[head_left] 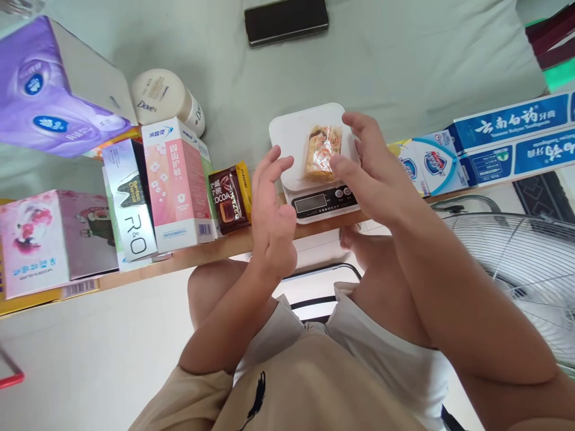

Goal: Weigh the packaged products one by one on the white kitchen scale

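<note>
A white kitchen scale [287,134] stands near the table's front edge, its dark display panel towards me. On its platform lies a snack in a clear wrapper with orange print [322,157]. My right hand [371,164] is over the scale's right side, fingers apart, the thumb close to the snack's right edge; whether it touches I cannot tell. Left of the scale, my left hand [272,212] is raised with fingers spread and nothing in it. Beside that hand lie a brown cocoa snack packet [228,200] and a yellow packet [244,188].
Left stand a purple tissue pack [85,126], a Dove jar [162,99], a pink box [173,191], a silver R&O box [132,209] and a floral box [36,239]. Right lie a soap pack [433,164] and toothpaste boxes [512,123]. A phone [287,21] lies behind; a fan [530,275] stands below right.
</note>
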`<action>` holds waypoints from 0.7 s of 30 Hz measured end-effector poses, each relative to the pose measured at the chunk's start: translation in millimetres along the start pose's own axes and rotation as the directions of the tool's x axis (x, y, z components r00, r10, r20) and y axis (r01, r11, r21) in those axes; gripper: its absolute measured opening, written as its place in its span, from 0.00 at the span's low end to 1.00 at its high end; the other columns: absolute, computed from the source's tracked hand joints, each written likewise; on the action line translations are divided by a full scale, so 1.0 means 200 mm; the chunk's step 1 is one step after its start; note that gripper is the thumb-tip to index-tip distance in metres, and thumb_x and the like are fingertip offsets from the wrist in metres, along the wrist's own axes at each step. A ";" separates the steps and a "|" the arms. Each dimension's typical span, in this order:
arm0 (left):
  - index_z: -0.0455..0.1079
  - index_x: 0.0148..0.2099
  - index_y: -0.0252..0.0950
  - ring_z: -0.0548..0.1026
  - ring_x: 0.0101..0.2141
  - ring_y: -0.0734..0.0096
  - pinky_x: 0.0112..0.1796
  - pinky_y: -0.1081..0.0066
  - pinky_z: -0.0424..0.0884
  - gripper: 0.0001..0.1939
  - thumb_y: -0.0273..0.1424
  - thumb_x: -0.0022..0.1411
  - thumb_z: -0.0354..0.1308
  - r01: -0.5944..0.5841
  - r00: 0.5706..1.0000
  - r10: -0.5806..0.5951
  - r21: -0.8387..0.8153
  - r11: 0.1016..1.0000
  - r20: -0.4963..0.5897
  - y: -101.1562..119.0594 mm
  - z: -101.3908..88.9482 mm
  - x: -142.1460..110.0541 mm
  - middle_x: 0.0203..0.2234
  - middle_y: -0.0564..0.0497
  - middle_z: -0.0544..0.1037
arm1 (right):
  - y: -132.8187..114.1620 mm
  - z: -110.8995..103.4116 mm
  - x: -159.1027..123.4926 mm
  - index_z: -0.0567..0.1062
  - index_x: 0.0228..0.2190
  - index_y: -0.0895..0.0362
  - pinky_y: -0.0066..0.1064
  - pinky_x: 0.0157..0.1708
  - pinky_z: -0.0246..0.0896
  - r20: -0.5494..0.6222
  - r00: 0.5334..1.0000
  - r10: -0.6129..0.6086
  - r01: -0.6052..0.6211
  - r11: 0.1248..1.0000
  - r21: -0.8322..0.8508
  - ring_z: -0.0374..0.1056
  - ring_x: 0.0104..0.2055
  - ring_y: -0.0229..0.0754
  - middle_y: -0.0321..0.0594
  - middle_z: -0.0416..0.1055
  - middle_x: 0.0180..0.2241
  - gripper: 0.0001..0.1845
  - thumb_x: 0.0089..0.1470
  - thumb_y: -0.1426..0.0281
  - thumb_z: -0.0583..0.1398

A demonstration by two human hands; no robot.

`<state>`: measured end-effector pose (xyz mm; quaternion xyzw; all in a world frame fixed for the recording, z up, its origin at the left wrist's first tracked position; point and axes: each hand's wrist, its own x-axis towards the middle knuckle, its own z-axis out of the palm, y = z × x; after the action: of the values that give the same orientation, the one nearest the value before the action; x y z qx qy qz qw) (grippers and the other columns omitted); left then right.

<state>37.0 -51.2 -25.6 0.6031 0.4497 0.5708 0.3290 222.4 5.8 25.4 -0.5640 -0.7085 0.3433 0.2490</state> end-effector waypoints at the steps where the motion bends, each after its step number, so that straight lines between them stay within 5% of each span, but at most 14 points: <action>1: 0.66 0.67 0.53 0.58 0.74 0.52 0.75 0.48 0.53 0.30 0.59 0.73 0.44 0.001 1.000 -0.001 0.013 1.000 -0.013 -0.01 0.00 0.00 0.71 0.50 0.64 | -0.01 0.01 0.00 0.54 0.70 0.53 0.59 0.76 0.55 0.012 1.000 0.021 -0.021 0.999 0.040 0.54 0.78 0.56 0.48 0.55 0.76 0.39 0.64 0.50 0.53; 6: 0.66 0.68 0.52 0.57 0.75 0.50 0.75 0.47 0.51 0.30 0.59 0.72 0.46 0.015 0.998 -0.013 0.038 0.999 -0.058 -0.01 -0.05 0.00 0.71 0.51 0.65 | -0.06 0.07 0.03 0.56 0.70 0.45 0.56 0.75 0.57 0.070 0.997 -0.017 0.004 0.983 0.181 0.53 0.79 0.55 0.41 0.55 0.75 0.38 0.63 0.49 0.56; 13: 0.66 0.67 0.53 0.55 0.76 0.49 0.75 0.45 0.51 0.28 0.57 0.73 0.46 0.057 0.997 -0.054 0.051 0.997 -0.057 0.01 -0.12 -0.02 0.72 0.51 0.63 | -0.01 0.14 0.04 0.59 0.69 0.44 0.58 0.74 0.58 0.080 0.987 -0.138 0.129 0.985 0.117 0.55 0.77 0.57 0.42 0.59 0.74 0.37 0.65 0.44 0.55; 21: 0.61 0.72 0.49 0.60 0.74 0.48 0.73 0.46 0.58 0.33 0.58 0.74 0.45 0.013 0.999 -0.020 0.175 0.984 0.043 0.01 -0.12 -0.01 0.71 0.46 0.68 | -0.10 0.16 -0.03 0.69 0.65 0.49 0.63 0.78 0.47 0.076 0.964 -0.253 0.261 0.959 -0.112 0.58 0.76 0.60 0.44 0.69 0.69 0.31 0.61 0.62 0.58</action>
<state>12.9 -57.3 -22.4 0.6384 0.4958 0.5128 0.2893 187.3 -9.2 21.2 -0.4705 -0.8026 0.2813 0.2351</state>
